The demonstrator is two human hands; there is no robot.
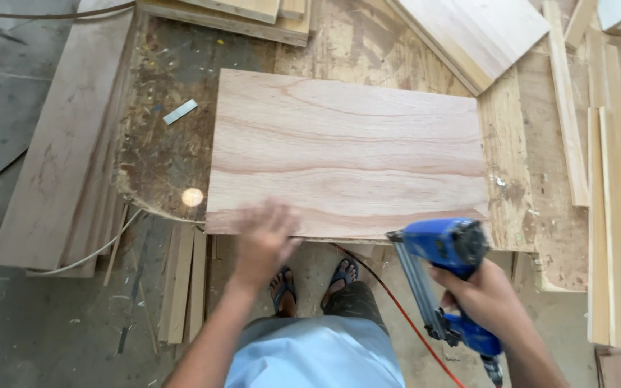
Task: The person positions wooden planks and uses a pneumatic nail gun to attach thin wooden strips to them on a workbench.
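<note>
Below, right hand [484,298] grips one blue nail gun [445,269]; blurred left hand [264,241], seemingly open, touches one plywood panel [350,154].

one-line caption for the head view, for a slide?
Left hand on a plywood panel's near edge, right hand gripping a blue nail gun over a worn workbench.

**Rough workshop, worn surface, grey floor**

Worn surface [519,144] of scratched ply, stained dark w/ old glue on its left part. Thin wood strips [605,215] lie along its right side; more boards [253,14] stacked at the top edge. Long planks [59,158] lean at left. Grey concrete floor [16,330] below, dusty, w/ offcuts [181,280] and a white cable [88,255]. Soft daylight, no hard shadows.
</note>
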